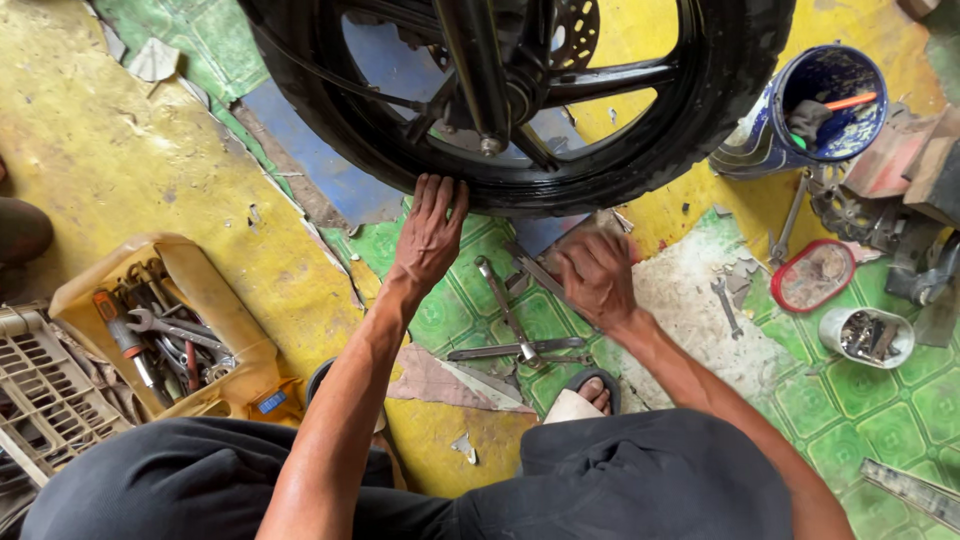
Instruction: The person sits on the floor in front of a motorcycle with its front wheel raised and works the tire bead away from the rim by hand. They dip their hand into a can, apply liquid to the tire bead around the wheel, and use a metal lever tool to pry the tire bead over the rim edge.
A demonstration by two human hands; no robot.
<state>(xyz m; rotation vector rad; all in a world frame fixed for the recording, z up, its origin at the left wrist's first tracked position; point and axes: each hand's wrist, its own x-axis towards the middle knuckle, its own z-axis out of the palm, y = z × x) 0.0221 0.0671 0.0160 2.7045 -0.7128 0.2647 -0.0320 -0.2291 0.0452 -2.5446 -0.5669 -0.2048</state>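
Dark shorts (640,480) fill the bottom edge, both arms reaching out over them. Left hand (430,235) lies flat, fingers spread, against the motorcycle tyre (620,170) standing on the floor. Right hand (598,278) is curled around a wrench (530,265) just below that tyre, beside a cross wrench (512,330) on the green tiles.

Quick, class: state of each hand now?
Left hand: open, fingers flat on black rubber motorcycle tyre.
Right hand: closed around long grey metal wrench.

A yellow cut-open container (215,300) full of wrenches and screwdrivers sits at the left, beside a pale plastic crate (45,395). At the right stand a blue bucket (845,75), a red-rimmed dish (812,276) and a small white cup (866,337) of metal bits.
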